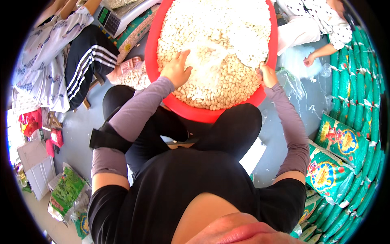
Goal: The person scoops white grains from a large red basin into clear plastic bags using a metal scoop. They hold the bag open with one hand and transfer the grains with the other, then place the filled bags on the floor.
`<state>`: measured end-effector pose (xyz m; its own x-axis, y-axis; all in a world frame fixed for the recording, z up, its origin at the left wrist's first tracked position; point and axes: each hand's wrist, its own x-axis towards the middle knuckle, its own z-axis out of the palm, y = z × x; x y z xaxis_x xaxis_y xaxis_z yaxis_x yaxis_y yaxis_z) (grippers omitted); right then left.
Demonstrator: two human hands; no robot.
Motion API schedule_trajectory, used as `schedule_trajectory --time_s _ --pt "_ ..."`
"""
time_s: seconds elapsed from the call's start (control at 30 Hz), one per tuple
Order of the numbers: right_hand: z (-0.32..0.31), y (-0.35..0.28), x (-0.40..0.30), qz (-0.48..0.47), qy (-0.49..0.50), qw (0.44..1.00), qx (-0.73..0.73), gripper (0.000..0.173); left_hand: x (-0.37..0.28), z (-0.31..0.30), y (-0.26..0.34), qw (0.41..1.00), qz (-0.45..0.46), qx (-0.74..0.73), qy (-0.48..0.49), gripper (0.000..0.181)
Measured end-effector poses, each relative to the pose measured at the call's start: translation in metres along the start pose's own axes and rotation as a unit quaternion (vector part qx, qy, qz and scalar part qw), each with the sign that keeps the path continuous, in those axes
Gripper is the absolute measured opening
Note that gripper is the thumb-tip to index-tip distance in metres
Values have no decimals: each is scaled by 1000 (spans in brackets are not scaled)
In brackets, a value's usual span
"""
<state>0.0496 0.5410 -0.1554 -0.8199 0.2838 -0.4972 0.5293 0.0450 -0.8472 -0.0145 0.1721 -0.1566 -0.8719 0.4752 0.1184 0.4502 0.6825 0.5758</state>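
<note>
Between my knees stands a large red plastic tub [189, 113], heaped with pale seeds or nuts [210, 97]. My left hand [178, 69] reaches over its left side with thumb and fingers spread, nothing gripped. Beside those fingers lies what looks like a clear plastic film or bag [210, 56] on the heap, blurred by glare. My right hand [268, 75] is at the right rim, its fingers curled on the edge of what appears to be a shallow pan [253, 66] full of the same pale pieces. Strong light washes out the pan's far side.
A person in striped trousers [88, 67] sits at left near a scale [108, 21]. At right, another person's hand [309, 60] is above clear plastic bags [297, 65]. Stacked green packets [347, 91] line the right side. A part-filled bag [134, 74] lies left of the tub.
</note>
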Motion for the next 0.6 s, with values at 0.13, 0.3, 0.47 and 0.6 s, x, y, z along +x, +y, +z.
schedule_trajectory --time_s 0.13,0.3,0.47,0.6 --pt "2 -35 -45 3 -70 996 -47 42 2 -8 14 997 -31 43 -59 81" --pt "12 -62 -72 -18 -159 975 -152 42 1 -15 26 992 -38 59 -102 92" --pt "36 -71 -52 10 -219 928 -301 40 6 -14 36 983 -17 72 -166 101" --pt "99 -91 -30 -169 -242 719 -629 37 -5 -1 39 983 2 52 -173 104"
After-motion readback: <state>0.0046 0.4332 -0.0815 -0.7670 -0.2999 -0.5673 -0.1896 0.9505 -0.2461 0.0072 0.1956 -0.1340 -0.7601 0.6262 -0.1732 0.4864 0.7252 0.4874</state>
